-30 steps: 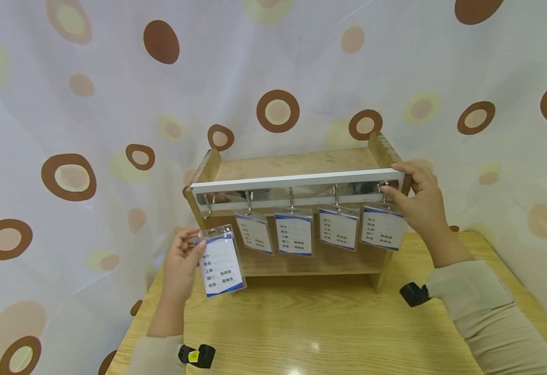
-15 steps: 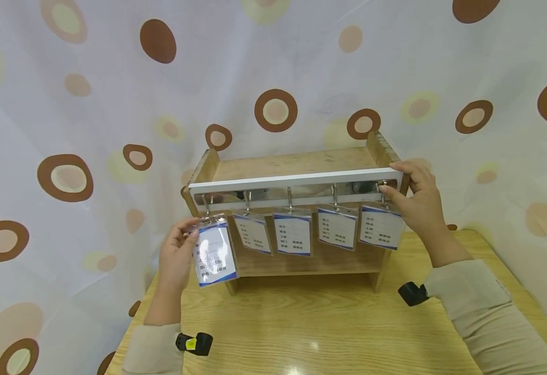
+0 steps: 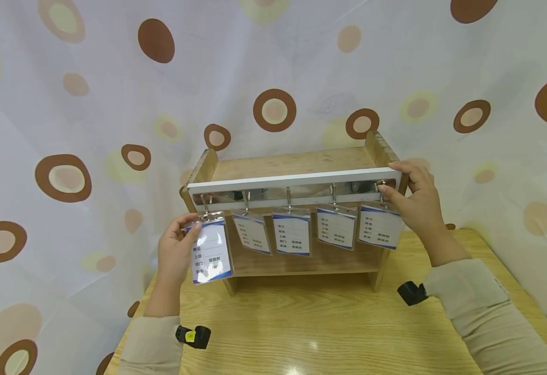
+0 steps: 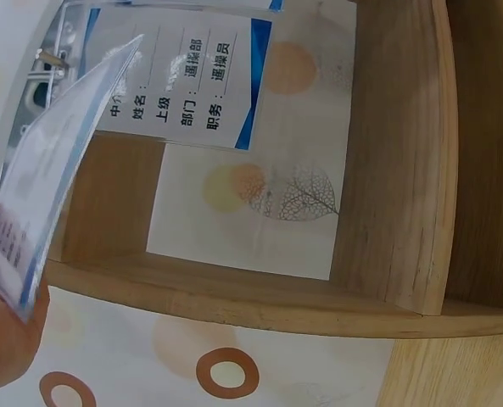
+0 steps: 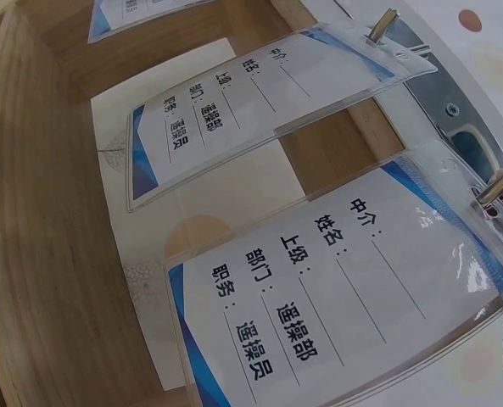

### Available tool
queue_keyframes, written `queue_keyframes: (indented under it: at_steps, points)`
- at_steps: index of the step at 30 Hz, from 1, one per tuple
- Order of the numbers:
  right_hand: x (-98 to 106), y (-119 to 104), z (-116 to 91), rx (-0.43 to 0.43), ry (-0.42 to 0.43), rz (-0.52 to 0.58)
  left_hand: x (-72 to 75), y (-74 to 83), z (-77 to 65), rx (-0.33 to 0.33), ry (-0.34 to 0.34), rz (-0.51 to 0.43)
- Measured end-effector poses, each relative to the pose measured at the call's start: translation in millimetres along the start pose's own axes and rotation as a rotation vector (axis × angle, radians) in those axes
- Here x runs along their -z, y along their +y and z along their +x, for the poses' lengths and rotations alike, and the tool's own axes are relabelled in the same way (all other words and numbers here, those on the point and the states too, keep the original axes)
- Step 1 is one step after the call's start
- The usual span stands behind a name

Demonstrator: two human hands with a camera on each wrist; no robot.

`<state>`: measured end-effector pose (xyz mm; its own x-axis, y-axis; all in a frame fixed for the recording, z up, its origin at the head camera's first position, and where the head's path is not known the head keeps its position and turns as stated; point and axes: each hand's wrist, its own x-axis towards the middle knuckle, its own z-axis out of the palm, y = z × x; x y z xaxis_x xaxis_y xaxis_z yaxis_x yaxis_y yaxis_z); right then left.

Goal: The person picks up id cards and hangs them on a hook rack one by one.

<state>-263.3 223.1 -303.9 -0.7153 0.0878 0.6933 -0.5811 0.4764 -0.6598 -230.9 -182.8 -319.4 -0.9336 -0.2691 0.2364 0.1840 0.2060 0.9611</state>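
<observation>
My left hand (image 3: 174, 252) pinches a clear badge holder (image 3: 212, 255) by its upper left edge. Its white card has blue corners and printed lines. The holder's top is at the leftmost hook (image 3: 204, 203) of a metal hook rail; whether the hook passes through the slot I cannot tell. In the left wrist view this badge holder (image 4: 52, 170) is seen nearly edge-on. Several similar badge holders (image 3: 292, 234) hang from the other hooks. At the rail's right end my right hand (image 3: 421, 203) grips the wooden shelf (image 3: 297, 161), fingers over the top edge, thumb by the last hook.
The shelf stands on a wood-grain table (image 3: 292, 323), against a white curtain (image 3: 301, 62) with brown and yellow dots. In the right wrist view, two hanging badge holders (image 5: 319, 280) fill the space in front of the shelf's wooden board (image 5: 30, 212).
My left hand has raised the badge holder and brought it slightly left, from below the leftmost hook up to it. My right hand has stayed on the shelf's right end.
</observation>
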Motion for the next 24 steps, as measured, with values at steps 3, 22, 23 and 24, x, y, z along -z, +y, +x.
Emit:
queue_keyframes:
  at_steps: [3,22,23,24]
  points:
    - [-0.1,-0.8,-0.2,-0.007,-0.003,-0.009,-0.7,0.7,1.1,-0.004,0.032,0.044]
    - [-0.4,-4.4,-1.4,-0.001,-0.006,0.024,-7.7,-10.6,10.6,0.018,0.065,0.046]
    - [-0.1,-4.3,-1.0,-0.002,-0.005,0.02,-8.2,-11.1,11.0,0.008,0.064,0.043]
    - [0.2,-4.3,-0.6,-0.003,-0.004,0.015,-8.7,-11.6,11.5,-0.006,0.063,0.039]
